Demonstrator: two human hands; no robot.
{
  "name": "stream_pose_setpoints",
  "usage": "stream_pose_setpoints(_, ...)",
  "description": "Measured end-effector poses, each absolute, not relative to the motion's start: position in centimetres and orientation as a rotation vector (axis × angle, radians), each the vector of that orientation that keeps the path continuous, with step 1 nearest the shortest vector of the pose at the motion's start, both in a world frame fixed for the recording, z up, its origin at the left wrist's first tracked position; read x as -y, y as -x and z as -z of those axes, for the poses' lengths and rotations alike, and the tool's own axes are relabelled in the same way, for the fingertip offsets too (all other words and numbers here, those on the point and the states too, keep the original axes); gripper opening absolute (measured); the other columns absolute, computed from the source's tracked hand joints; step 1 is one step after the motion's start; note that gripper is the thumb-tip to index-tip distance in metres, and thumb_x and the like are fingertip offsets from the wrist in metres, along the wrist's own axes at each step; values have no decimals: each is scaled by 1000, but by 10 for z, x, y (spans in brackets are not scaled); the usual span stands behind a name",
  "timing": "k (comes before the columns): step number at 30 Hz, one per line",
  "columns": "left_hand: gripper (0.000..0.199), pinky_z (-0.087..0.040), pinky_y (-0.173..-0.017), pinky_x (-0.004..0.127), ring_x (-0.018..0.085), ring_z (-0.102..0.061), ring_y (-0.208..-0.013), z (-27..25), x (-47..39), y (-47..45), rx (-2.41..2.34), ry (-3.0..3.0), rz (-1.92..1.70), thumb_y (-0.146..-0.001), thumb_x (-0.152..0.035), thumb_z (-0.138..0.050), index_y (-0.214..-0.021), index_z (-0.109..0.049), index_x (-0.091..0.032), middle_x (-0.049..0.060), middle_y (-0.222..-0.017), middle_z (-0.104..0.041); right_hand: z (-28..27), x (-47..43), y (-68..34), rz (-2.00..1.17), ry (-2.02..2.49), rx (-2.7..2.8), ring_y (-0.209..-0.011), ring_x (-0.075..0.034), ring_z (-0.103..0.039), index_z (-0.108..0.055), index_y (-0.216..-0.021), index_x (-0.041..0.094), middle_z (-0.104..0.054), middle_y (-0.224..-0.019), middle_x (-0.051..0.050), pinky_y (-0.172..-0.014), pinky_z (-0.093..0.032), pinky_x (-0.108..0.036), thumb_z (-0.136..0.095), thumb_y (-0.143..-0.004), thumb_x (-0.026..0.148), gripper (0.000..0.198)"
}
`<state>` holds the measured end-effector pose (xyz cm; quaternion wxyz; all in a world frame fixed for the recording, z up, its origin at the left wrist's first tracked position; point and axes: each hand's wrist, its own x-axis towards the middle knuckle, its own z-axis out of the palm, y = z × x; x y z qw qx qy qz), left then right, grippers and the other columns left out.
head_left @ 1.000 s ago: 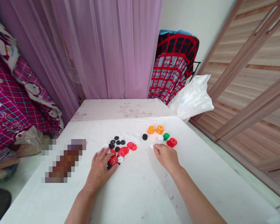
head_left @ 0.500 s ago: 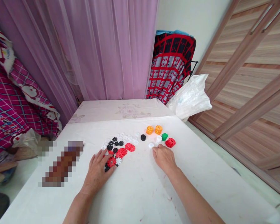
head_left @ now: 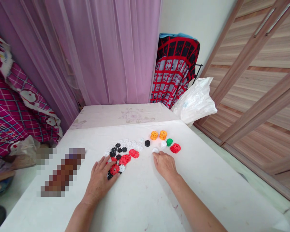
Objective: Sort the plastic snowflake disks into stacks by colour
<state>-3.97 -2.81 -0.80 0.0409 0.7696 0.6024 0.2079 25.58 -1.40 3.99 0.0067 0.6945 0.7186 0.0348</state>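
My left hand (head_left: 101, 175) lies flat with fingers spread at the left edge of a loose pile of plastic snowflake discs. Its fingertips touch or partly cover red discs (head_left: 115, 169) and black discs (head_left: 110, 175). A white disc (head_left: 122, 168) lies just right of its thumb. Across the table my right hand (head_left: 165, 164) is curled, with thumb and fingertips at a white snowflake disc (head_left: 155, 150); the fingers hide part of their grip. Beyond it stand small stacks: black (head_left: 147, 143), white (head_left: 163, 144), green (head_left: 169, 142), red (head_left: 175, 148) and two orange stacks (head_left: 154, 135).
White discs (head_left: 132, 144) spread along the pile's far side. A blurred-out object (head_left: 62, 172) lies on the white-covered table (head_left: 135, 206) at left. A white plastic bag (head_left: 194, 101) rests by the far right corner. Wooden wardrobe doors (head_left: 256, 96) stand at right.
My right hand has shifted slightly left, its fingertips now over the near side of the white disc. The left hand stays on the pile. The whole view has moved a little.
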Motion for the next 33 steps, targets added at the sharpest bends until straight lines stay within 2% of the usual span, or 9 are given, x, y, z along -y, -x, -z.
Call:
stream_pose_setpoints(5,40,-30,-112,59,33,-40,-138,9,28,40,-1840,-2352,-629,-82,-43,-57,-118,-65,-26,10,-145,-51,-36,18,-272,-62,-2305,-2320,-74,-14,-62,-70,-99,26,-68,-87,-3,-60,-34,-25,-42,-93,22,29)
stream_pose_setpoints(11,41,-29,-113,58,33,-40,-138,11,26,42,-1828,-2350,-645,-83,-47,-55,-117,-65,-26,9,-144,-52,-17,33,-319,54,-2823,-2239,-75,-13,-60,-68,-99,25,-67,-99,0,-65,-41,-25,-54,-85,31,21)
stream_pose_setpoints(15,42,-30,-112,58,33,-40,-138,12,25,43,-1830,-2355,-632,-83,-49,-54,-118,-65,-27,9,-144,-52,-21,34,-311,-80,-2582,-2510,-93,-18,-57,-70,-97,25,-65,-102,-3,-77,-41,-28,-53,-86,29,21)
stream_pose_setpoints(20,40,-31,-111,59,33,-41,-137,14,26,44,-1828,-2377,-664,-83,-48,-55,-117,-65,-29,8,-143,-54,-35,24,-273,-158,-2245,-2533,-84,-20,-52,-73,-91,24,-63,-86,-5,-74,-35,-31,-48,-90,25,25)
stream_pose_setpoints(26,39,-31,-111,59,34,-41,-138,13,26,42,-1839,-2366,-644,-82,-45,-57,-116,-65,-27,9,-144,-52,-33,9,-269,-151,-2234,-2400,-85,-20,-52,-73,-89,21,-65,-88,-8,-73,-32,-32,-43,-94,24,30)
stream_pose_setpoints(33,38,-31,-110,60,34,-41,-137,11,27,41,-1832,-2375,-667,-82,-43,-57,-116,-65,-27,10,-144,-52,-37,6,-275,-116,-2242,-2400,-89,-21,-55,-74,-95,23,-66,-90,-7,-76,-35,-32,-42,-94,25,32)
